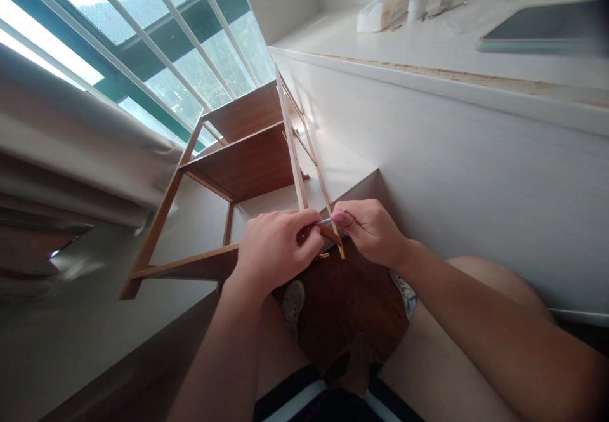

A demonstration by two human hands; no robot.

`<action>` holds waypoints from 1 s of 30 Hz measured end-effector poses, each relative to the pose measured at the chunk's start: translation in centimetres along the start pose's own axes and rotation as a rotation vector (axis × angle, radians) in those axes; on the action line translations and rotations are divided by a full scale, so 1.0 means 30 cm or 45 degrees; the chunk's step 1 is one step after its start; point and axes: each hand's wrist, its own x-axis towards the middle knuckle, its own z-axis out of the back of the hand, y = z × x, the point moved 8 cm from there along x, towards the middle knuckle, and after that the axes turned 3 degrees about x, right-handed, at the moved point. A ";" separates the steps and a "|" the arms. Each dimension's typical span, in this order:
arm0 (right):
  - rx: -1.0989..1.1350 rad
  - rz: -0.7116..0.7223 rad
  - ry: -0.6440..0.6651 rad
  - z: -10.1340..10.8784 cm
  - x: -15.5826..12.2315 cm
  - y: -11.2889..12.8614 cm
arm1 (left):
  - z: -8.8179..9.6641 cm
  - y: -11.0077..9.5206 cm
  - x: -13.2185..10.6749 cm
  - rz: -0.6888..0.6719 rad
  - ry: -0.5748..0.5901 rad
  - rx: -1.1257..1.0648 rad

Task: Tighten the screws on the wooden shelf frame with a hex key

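A small wooden shelf rack lies tipped on a pale ledge by the window, its brown shelves facing me. My left hand is curled closed at the near end of the rack's thin side rail. My right hand is closed beside it, pinching a thin silver metal tool that points toward the left hand. The tool's tip is hidden between the fingers. Both hands meet at the corner where the side rail joins the frame.
A white cabinet wall rises on the right, with a tablet, a white packet and bottles on its top. A barred window and grey curtain are on the left. My knees and shoes are below over a dark wood floor.
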 end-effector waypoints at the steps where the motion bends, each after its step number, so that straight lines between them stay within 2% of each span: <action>1: -0.001 0.007 -0.005 0.000 0.001 -0.001 | -0.001 0.000 0.000 -0.001 0.001 0.003; 10: 0.048 0.130 0.040 -0.004 -0.003 -0.003 | 0.000 -0.001 -0.005 0.003 -0.009 -0.001; 15: 0.013 0.203 -0.015 0.001 -0.006 0.011 | 0.004 -0.001 -0.003 0.010 -0.005 -0.010; 30: 0.085 0.101 0.020 -0.007 -0.001 -0.004 | 0.002 -0.003 -0.003 0.009 0.010 0.018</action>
